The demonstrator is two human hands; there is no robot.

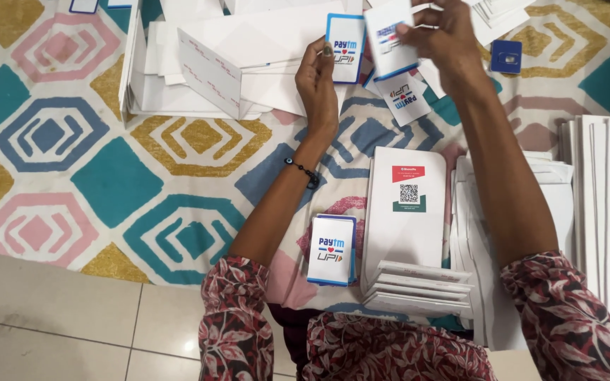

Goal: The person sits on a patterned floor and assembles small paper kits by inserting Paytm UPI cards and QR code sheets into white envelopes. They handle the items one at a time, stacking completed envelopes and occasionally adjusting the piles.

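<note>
The left hand (pixel 321 85) is raised over a patterned cloth (pixel 107 176) spread on the floor, its grip pinching a small white card with a blue border (pixel 345 48) by the card's lower left edge, thumb along the side. The card stands upright, its printed face toward the camera. Just right of it, the right hand (pixel 440 35) has its fingers pressed together on a second blue-edged card (pixel 388 39), held tilted and slightly higher; how the fingertips sit on this card is hard to tell, since the hand covers its right side. The two cards are near each other, edges almost meeting, but seem apart.

Just below the right grip, a third card (pixel 404 99) lies skewed on the cloth. Below the left wrist, which wears a dark beaded bracelet (pixel 305 171), a small stack of the same cards (pixel 332 250) rests flat on the cloth. Beside that stack, to the right, lies a tall white envelope with a red and green label (pixel 406 208), with a fanned pile of white envelopes (pixel 418 286) at its near end. More white envelopes (pixel 601 212) are stacked well to the right of the right forearm. Left of the left grip, a heap of folded white sheets (pixel 192 70) sits on the cloth. Both sleeves (pixel 234 324) are dark red with a floral print.
</note>
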